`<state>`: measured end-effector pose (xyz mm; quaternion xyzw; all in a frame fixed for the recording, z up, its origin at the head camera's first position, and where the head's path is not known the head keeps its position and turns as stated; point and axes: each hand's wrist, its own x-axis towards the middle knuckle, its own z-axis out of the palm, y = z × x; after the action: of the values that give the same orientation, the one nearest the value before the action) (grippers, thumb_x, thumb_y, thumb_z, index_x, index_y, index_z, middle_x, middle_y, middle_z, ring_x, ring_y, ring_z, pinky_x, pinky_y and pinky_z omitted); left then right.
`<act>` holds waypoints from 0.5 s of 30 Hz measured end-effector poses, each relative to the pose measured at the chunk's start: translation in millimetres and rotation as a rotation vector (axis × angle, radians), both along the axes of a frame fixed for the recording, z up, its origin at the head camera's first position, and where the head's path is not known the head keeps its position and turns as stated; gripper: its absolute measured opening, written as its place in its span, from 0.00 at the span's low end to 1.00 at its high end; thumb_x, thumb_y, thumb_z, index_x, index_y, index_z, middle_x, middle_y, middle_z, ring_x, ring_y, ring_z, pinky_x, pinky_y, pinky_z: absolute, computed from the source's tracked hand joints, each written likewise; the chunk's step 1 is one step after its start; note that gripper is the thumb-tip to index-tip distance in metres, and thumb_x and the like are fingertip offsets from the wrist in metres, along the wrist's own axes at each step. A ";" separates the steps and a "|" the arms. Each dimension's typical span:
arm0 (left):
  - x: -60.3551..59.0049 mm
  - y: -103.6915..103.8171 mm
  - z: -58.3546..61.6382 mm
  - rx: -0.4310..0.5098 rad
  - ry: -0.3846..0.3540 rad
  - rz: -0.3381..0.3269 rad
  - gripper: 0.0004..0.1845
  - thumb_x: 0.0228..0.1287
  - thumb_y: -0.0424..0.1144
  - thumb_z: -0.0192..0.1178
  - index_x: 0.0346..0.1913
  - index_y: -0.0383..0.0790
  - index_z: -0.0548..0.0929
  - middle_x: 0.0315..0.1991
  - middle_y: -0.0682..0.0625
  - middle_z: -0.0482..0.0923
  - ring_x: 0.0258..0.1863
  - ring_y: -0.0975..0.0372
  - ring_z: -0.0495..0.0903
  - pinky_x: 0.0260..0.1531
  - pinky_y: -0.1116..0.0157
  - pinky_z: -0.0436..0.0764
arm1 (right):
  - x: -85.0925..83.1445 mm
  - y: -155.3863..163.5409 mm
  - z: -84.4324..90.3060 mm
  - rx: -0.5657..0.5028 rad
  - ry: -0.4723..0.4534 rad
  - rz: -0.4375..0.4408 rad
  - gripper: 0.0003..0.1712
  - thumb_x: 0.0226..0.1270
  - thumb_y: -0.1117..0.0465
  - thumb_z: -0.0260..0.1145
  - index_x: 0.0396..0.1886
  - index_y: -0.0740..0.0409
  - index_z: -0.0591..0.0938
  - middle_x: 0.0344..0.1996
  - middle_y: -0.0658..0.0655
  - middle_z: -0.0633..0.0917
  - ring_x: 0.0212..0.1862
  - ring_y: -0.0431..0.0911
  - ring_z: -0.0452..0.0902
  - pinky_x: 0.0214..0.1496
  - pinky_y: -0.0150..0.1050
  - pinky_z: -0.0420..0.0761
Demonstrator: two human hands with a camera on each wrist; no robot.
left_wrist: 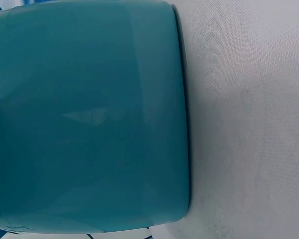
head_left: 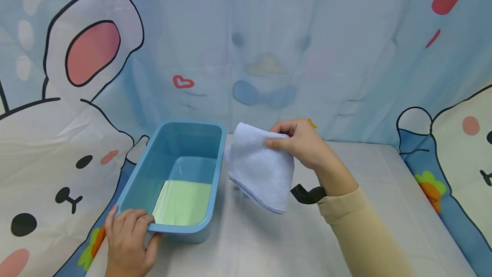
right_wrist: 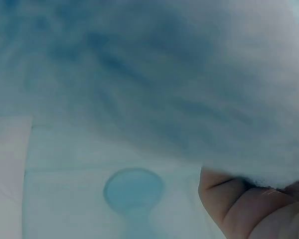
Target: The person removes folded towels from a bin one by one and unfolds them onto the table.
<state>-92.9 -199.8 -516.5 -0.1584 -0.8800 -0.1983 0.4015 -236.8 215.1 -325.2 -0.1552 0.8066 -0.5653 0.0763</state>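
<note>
A teal plastic bin (head_left: pixel 132 178) stands on the white table, with a folded pale green cloth (head_left: pixel 183 202) flat on its floor. My left hand (head_left: pixel 128 236) grips the bin's near rim, fingers curled over the edge. The left wrist view is filled by the bin's outer wall (left_wrist: pixel 89 119). My right hand (head_left: pixel 297 142) pinches a folded light blue towel (head_left: pixel 259 170) by its top edge and holds it in the air just right of the bin. That towel (right_wrist: pixel 154 79) fills the right wrist view, blurred, with my palm below it.
A white tablecloth (head_left: pixel 292 243) covers the table, also seen as the tablecloth (left_wrist: pixel 249 124) beside the bin. A cartoon-printed backdrop (head_left: pixel 250 46) hangs close behind and drapes along both sides. A black wrist strap (head_left: pixel 307 194) sits on my right forearm.
</note>
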 end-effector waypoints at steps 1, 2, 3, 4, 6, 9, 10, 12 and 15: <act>0.4 -0.1 0.3 -0.001 -0.013 0.003 0.38 0.81 0.69 0.43 0.39 0.35 0.84 0.41 0.37 0.84 0.49 0.42 0.75 0.80 0.35 0.52 | 2.1 1.3 -0.7 0.022 -0.003 0.006 0.08 0.66 0.63 0.77 0.38 0.66 0.90 0.31 0.53 0.89 0.33 0.46 0.87 0.36 0.42 0.89; 0.7 -0.1 1.0 -0.004 -0.020 0.006 0.38 0.81 0.69 0.43 0.39 0.35 0.84 0.41 0.37 0.84 0.50 0.42 0.75 0.80 0.35 0.52 | 4.0 2.1 -1.7 0.044 -0.010 0.013 0.08 0.66 0.63 0.77 0.38 0.65 0.91 0.32 0.54 0.90 0.33 0.47 0.87 0.36 0.43 0.89; 1.0 0.0 1.6 -0.005 -0.024 0.006 0.38 0.81 0.69 0.43 0.39 0.34 0.84 0.41 0.37 0.84 0.50 0.42 0.75 0.80 0.34 0.52 | 5.7 2.6 -3.1 0.063 -0.017 0.024 0.07 0.67 0.63 0.77 0.38 0.63 0.91 0.33 0.55 0.89 0.33 0.48 0.87 0.36 0.44 0.89; 1.4 -0.1 2.1 -0.006 -0.028 0.008 0.38 0.81 0.68 0.43 0.39 0.34 0.84 0.41 0.37 0.84 0.50 0.42 0.75 0.80 0.34 0.52 | 7.7 2.6 -4.9 0.084 -0.025 0.034 0.06 0.67 0.62 0.77 0.38 0.62 0.91 0.33 0.55 0.89 0.33 0.49 0.87 0.36 0.44 0.89; 2.2 -0.2 3.4 -0.007 -0.041 0.012 0.38 0.81 0.68 0.43 0.39 0.34 0.84 0.42 0.37 0.84 0.50 0.43 0.75 0.80 0.34 0.52 | 12.1 1.6 -10.0 0.131 -0.027 0.058 0.05 0.67 0.61 0.77 0.36 0.58 0.91 0.33 0.56 0.88 0.33 0.49 0.86 0.35 0.44 0.88; 2.2 -0.1 3.9 -0.006 -0.028 0.009 0.36 0.81 0.67 0.44 0.39 0.35 0.84 0.42 0.38 0.84 0.50 0.43 0.75 0.80 0.34 0.53 | 21.1 -3.7 -18.5 0.190 -0.013 0.109 0.04 0.66 0.59 0.78 0.34 0.54 0.91 0.31 0.54 0.88 0.32 0.48 0.85 0.33 0.42 0.87; 2.1 0.0 3.8 -0.005 -0.026 0.009 0.36 0.81 0.67 0.45 0.39 0.36 0.84 0.42 0.38 0.84 0.50 0.43 0.75 0.80 0.34 0.52 | 25.2 -6.0 -20.9 0.200 -0.009 0.128 0.04 0.66 0.59 0.79 0.33 0.53 0.91 0.30 0.53 0.88 0.31 0.47 0.84 0.32 0.42 0.86; 1.7 0.3 3.7 -0.006 -0.017 0.007 0.36 0.81 0.67 0.44 0.39 0.35 0.84 0.42 0.38 0.84 0.50 0.43 0.75 0.80 0.34 0.53 | 34.3 -10.4 -24.4 0.184 0.003 0.178 0.05 0.65 0.58 0.79 0.32 0.51 0.91 0.28 0.51 0.88 0.30 0.45 0.83 0.31 0.40 0.85; 0.8 1.0 3.4 -0.001 -0.009 -0.001 0.37 0.82 0.67 0.44 0.39 0.35 0.84 0.41 0.37 0.83 0.49 0.42 0.75 0.80 0.36 0.52 | 48.6 -14.2 -27.9 0.071 0.024 0.288 0.04 0.67 0.61 0.78 0.32 0.55 0.91 0.29 0.50 0.88 0.31 0.43 0.83 0.30 0.39 0.85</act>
<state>-92.1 -198.8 -513.1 -0.1581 -0.8817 -0.1986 0.3976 -188.2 200.8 -353.1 -0.2732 0.7962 -0.5179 0.1523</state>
